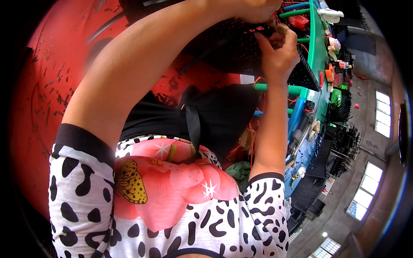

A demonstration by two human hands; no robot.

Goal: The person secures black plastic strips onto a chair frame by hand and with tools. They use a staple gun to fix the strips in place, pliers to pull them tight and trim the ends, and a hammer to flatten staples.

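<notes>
So the left hand [258, 9] is up around 1 o'clock, chopped by the top edge, and I honestly can't tell if its grip is wide, narrow or holding something. Right hand [282, 53], between 1 and 2, has a narrow grip, thumb and fingers curled at the edge of the black mesh piece [241, 53], but whether they're pinching it or some tiny bit is too dark to say. The mesh sits at 1 o'clock, partly behind the left forearm [165, 41]. The green-edged worktop [317, 34] at 2 o'clock is cluttered, and its small stuff blurs together.
</notes>
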